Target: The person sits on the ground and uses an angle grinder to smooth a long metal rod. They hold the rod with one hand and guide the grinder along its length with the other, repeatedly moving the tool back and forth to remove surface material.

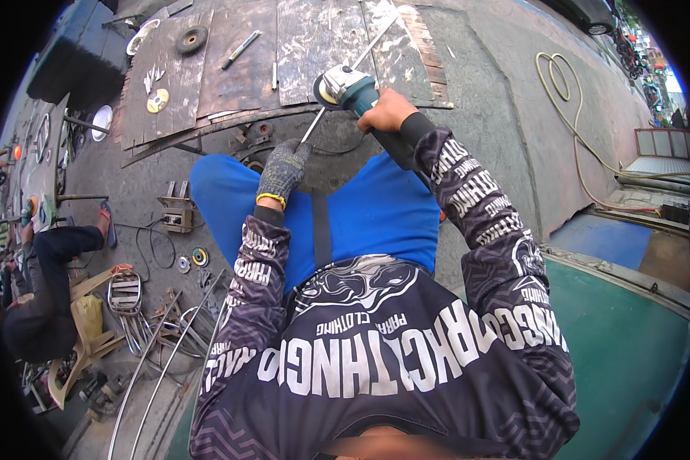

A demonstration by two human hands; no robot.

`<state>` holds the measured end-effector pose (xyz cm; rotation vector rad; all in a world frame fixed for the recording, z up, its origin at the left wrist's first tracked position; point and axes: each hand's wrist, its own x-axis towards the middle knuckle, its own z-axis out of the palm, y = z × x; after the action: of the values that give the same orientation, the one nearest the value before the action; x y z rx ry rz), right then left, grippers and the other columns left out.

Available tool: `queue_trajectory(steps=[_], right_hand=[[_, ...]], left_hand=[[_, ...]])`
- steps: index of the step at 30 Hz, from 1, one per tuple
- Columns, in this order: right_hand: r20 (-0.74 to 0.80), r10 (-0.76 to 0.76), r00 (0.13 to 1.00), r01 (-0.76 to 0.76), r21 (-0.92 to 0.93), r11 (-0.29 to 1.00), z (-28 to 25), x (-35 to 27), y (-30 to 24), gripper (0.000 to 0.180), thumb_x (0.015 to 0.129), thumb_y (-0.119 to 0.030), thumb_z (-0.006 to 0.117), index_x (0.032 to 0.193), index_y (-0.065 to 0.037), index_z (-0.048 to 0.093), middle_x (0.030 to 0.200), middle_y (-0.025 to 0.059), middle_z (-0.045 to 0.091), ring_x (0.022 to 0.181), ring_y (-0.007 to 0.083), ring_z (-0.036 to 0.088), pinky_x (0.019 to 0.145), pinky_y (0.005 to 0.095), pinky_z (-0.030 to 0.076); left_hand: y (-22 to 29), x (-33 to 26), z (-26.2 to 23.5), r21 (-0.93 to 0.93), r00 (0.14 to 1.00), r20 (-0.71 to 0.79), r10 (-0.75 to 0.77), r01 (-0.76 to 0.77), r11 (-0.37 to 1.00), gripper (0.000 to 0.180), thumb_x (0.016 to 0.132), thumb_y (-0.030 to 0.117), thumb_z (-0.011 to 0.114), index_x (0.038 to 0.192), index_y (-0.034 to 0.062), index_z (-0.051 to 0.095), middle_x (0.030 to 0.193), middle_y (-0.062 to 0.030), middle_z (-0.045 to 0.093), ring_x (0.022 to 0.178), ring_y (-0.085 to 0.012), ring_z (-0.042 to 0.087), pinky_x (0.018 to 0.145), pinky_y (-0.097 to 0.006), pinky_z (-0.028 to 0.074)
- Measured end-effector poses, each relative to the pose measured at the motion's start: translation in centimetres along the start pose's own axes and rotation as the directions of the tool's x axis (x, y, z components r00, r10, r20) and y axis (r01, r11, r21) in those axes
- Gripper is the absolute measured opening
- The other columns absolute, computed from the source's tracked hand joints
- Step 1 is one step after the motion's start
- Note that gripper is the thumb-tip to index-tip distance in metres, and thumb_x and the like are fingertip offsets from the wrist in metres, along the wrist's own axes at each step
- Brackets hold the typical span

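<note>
My right hand (387, 112), bare, is closed round the teal body of an angle grinder (358, 92). The grinder's pale round disc (326, 92) lies against or just above a thin metal rod (313, 125); I cannot tell if they touch. In a grey knit glove, my left hand (284, 169) grips the near end of that rod. The rod slants up and right past the disc, over the wooden table (241, 84). Its middle is hidden behind the grinder's head.
On the table lie a small black wheel (192, 40), a marker-like stick (241, 50) and a yellow-labelled disc (158, 100). A hose (579, 138) winds over the concrete at right. Another person (50, 284) sits at far left near metal frames (126, 295). A cable crosses the floor.
</note>
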<state>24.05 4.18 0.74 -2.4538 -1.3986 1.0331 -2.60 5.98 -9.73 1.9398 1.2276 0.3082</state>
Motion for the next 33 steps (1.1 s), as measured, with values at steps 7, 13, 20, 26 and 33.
queue_trajectory(steps=[7,13,20,26,33], right_hand=[[0.021,0.014,1.0,-0.015,0.048,0.999,-0.8,2.1,1.5,0.065,0.055,-0.028,0.086,0.105,0.009,0.067,0.096,0.0219,0.072,0.085,0.0303,0.072,0.077,0.0354,0.056],[-0.039,0.069,0.997,-0.07,-0.027,0.997,-3.4,5.0,2.4,0.06,0.056,-0.03,0.085,0.099,0.008,0.072,0.103,0.0228,0.072,0.093,0.0324,0.072,0.08,0.0364,0.057],[-0.069,0.075,0.995,-0.082,-0.112,0.99,-7.7,9.6,4.8,0.065,0.052,-0.046,0.083,0.088,0.007,0.073,0.096,0.0232,0.071,0.083,0.0324,0.07,0.075,0.0363,0.055],[-0.177,0.101,0.979,-0.12,-0.102,0.987,-10.5,14.1,7.4,0.049,0.055,-0.044,0.082,0.08,-0.003,0.077,0.09,0.0175,0.073,0.074,0.0276,0.069,0.07,0.0356,0.055],[-0.204,0.184,0.961,-0.177,0.049,0.983,-14.9,20.0,10.7,0.043,0.061,-0.042,0.081,0.084,-0.006,0.077,0.09,0.0174,0.072,0.069,0.0277,0.068,0.065,0.0384,0.055]], left_hand=[[-0.1,-0.6,0.2,-0.064,1.0,-0.022,0.002,-0.004,0.998,0.047,0.098,0.037,0.054,0.115,-0.0052,0.066,0.113,-0.0292,0.066,0.11,-0.0454,0.06,0.096,-0.047,0.047],[2.6,-1.6,-1.2,-0.191,0.983,0.043,-0.177,0.182,0.965,0.045,0.098,0.036,0.055,0.115,-0.0046,0.066,0.112,-0.029,0.066,0.109,-0.0453,0.061,0.095,-0.047,0.047],[4.1,-2.6,-2.0,-0.154,0.988,0.034,-0.152,0.156,0.976,0.044,0.098,0.035,0.056,0.115,-0.004,0.066,0.11,-0.0282,0.067,0.106,-0.0446,0.062,0.092,-0.046,0.049],[5.7,-3.8,-2.3,-0.159,0.987,0.019,-0.158,0.159,0.974,0.039,0.098,0.032,0.058,0.113,-0.0029,0.067,0.105,-0.0273,0.068,0.102,-0.0441,0.064,0.088,-0.046,0.05],[6.9,-5.6,-2.8,-0.146,0.998,-0.061,-0.014,0.005,0.989,0.033,0.098,0.028,0.059,0.111,-0.001,0.066,0.097,-0.0249,0.068,0.092,-0.0433,0.065,0.079,-0.046,0.051]])
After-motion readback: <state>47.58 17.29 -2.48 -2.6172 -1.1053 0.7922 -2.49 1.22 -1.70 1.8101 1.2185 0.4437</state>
